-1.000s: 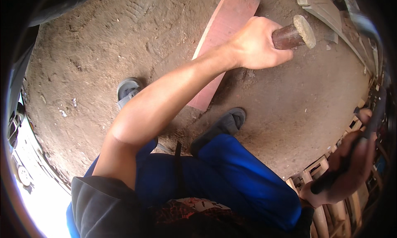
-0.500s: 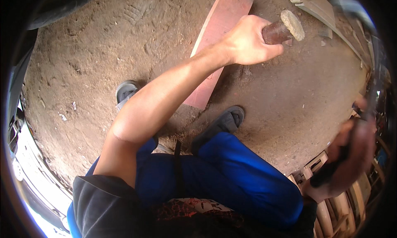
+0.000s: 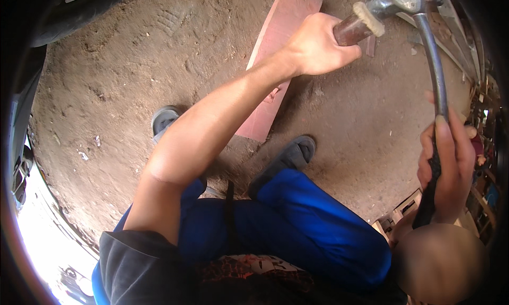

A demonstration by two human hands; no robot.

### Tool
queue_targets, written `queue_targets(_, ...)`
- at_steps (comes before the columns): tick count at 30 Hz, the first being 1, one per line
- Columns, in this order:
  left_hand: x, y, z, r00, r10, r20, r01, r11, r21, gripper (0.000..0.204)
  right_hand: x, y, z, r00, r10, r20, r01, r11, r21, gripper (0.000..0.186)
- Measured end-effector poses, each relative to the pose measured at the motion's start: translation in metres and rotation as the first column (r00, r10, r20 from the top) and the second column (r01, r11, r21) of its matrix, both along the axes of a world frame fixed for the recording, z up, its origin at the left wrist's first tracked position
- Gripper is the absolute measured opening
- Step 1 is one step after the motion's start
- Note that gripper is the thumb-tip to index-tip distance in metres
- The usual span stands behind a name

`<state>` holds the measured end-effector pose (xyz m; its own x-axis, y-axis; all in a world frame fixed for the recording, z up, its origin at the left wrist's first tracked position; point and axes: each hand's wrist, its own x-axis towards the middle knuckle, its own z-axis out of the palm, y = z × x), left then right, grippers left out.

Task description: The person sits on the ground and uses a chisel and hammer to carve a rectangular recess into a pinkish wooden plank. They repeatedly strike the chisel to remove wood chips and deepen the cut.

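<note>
My left hand (image 3: 321, 45) is closed around the brown handle of a chisel (image 3: 351, 31), whose struck end is pale and frayed. Its blade is hidden behind the hand. Below that hand a reddish wooden plank (image 3: 270, 98) lies on the ground, with a small chipped spot on it. At the right, my right hand (image 3: 448, 162) grips the black handle of a hammer (image 3: 436, 66) with a steel shaft. The hammer's metal head is at the upper right, its face against or very close to the chisel's frayed end.
My sandalled feet (image 3: 290, 156) stand on the dirt ground (image 3: 122, 66), near the plank's close end. Wooden boards (image 3: 450, 40) lie at the upper right, and more wood pieces (image 3: 405, 207) are at the lower right. A dark tyre-like curve (image 3: 79, 13) fills the upper left.
My right hand has swung the hammer from the right edge inward, bringing its head to the chisel's end. The left hand and chisel have shifted slightly; the plank looks unmoved.
</note>
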<state>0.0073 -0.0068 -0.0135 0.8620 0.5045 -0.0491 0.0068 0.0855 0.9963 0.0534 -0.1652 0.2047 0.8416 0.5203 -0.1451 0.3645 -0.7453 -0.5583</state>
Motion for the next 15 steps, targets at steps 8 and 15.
queue_targets(8, 0.013, 0.005, -0.012, 0.999, 0.035, 0.022, -0.036, 0.997, 0.063, 0.033, 0.041, 0.016, 0.017, 0.994, 0.105, -0.023, -0.104, 0.993, 0.054, 0.041)
queue_targets(15, 0.002, 0.006, 0.001, 0.997, -0.032, -0.075, 0.032, 0.999, -0.002, 0.032, 0.032, 0.013, -0.001, 0.965, 0.019, -0.26, -0.058, 0.988, -0.142, 0.041)
